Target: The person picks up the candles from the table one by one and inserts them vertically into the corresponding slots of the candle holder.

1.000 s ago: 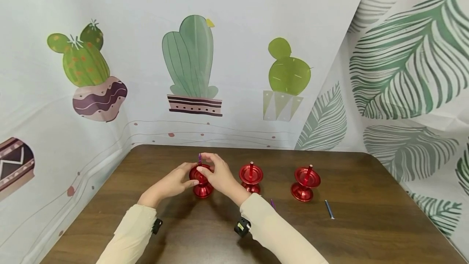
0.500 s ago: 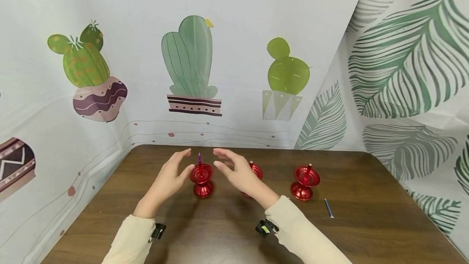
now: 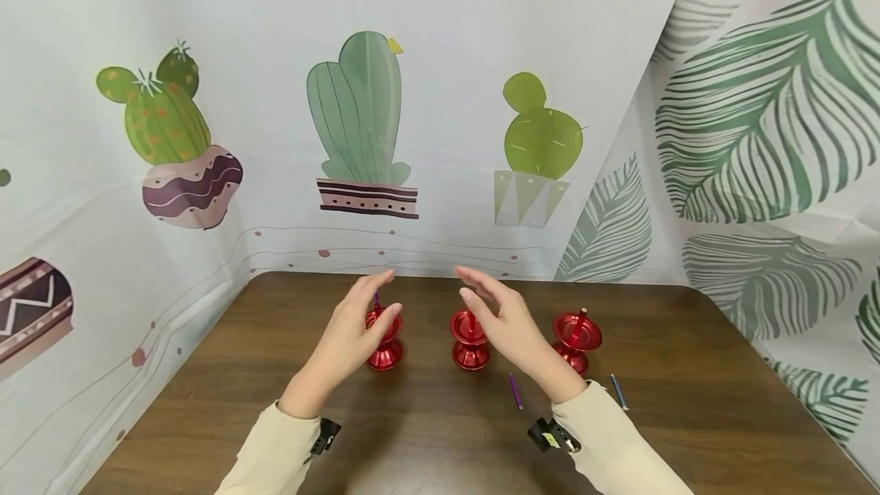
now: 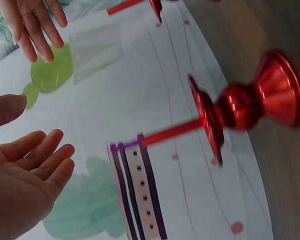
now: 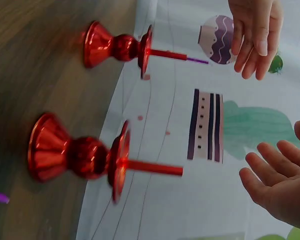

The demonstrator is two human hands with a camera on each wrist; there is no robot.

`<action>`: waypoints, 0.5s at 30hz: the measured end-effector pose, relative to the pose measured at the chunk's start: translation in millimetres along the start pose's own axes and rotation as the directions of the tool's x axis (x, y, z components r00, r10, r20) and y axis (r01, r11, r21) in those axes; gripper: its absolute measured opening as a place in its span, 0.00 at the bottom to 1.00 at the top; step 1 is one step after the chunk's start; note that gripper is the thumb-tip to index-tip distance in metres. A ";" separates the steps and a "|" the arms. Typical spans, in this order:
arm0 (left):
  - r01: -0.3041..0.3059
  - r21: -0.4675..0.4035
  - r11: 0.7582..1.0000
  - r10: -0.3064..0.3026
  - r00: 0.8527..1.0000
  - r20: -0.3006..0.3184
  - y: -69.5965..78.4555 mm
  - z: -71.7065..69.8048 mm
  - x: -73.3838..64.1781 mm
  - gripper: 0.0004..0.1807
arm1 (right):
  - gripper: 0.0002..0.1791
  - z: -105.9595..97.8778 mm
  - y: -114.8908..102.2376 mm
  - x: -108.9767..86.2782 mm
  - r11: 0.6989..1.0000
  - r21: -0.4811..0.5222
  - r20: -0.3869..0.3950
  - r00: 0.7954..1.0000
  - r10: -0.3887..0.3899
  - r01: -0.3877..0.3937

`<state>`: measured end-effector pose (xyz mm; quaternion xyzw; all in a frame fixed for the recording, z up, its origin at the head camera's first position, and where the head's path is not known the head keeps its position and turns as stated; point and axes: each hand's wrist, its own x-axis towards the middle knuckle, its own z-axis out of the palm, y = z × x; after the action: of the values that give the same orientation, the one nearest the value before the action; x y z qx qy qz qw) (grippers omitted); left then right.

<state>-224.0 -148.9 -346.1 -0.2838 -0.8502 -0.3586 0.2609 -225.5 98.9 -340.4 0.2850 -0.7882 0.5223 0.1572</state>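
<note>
A shiny red candle holder stands at left on the table, a thin purple candle rising from the tip of its red tube. My left hand hovers in front of it, fingers loosely spread and holding nothing, hiding part of its dish in the head view. Above and right of the middle red candle holder is my right hand, relaxed and holding nothing. The middle holder's red tube carries no candle. Both palms face each other across a gap.
A third red candle holder stands at right, partly behind the right forearm. On the brown wooden table lie another purple candle and a blue candle. A cactus-print cloth hangs behind.
Both hands have left the left candle holder, lifting and drifting right, with the right hand moving farther. The purple candle stays upright on that holder; the one on the table shows again.
</note>
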 end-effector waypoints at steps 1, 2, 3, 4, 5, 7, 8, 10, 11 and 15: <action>0.004 -0.005 1.000 -0.004 1.000 0.016 1.6 3.8 1.0 0.28 | 0.21 -2.6 1.6 -2.2 1.000 -0.009 -0.007 1.000 0.003 -0.004; 0.009 -0.011 1.000 -0.009 0.999 0.032 3.0 7.7 2.3 0.28 | 0.21 -5.0 2.8 -4.4 1.000 -0.021 -0.013 1.000 0.010 -0.010; 0.012 -0.015 1.000 -0.011 0.999 0.046 4.3 11.9 3.4 0.29 | 0.21 -7.2 4.6 -6.4 0.999 -0.033 -0.020 1.000 0.014 -0.014; 0.013 -0.016 1.000 -0.012 0.998 0.060 5.2 16.2 4.5 0.29 | 0.22 -8.8 10.6 -8.3 0.999 -0.047 -0.028 0.999 0.014 -0.016; 0.015 -0.018 1.000 -0.013 0.997 0.073 6.5 20.3 5.5 0.29 | 0.22 -10.5 13.1 -10.6 0.998 -0.059 -0.037 0.999 0.018 -0.020; 0.020 -0.020 1.000 -0.018 0.995 0.103 7.9 29.2 7.3 0.29 | 0.22 -13.5 17.9 -15.1 0.997 -0.078 -0.054 0.998 0.026 -0.030; 0.021 -0.025 0.999 -0.017 0.993 0.116 8.4 33.6 8.2 0.29 | 0.22 -14.7 20.3 -17.3 0.996 -0.087 -0.062 0.998 0.030 -0.036; 0.028 -0.034 0.999 -0.022 0.989 0.144 8.4 42.3 9.4 0.29 | 0.23 -16.8 24.0 -22.6 0.993 -0.105 -0.074 0.996 0.044 -0.052; 0.035 -0.041 0.999 -0.028 0.986 0.162 7.9 46.5 9.9 0.29 | 0.23 -17.6 26.1 -25.2 0.991 -0.114 -0.077 0.995 0.055 -0.064; 0.078 -0.063 0.995 -0.061 0.970 0.236 4.0 62.2 10.8 0.31 | 0.25 -20.4 32.7 -36.1 0.981 -0.159 -0.072 0.992 0.104 -0.114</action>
<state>-243.9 -96.3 -375.0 -0.3033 -0.8709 -0.3619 0.1359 -218.2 137.3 -375.9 0.2112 -0.8373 0.4727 0.1760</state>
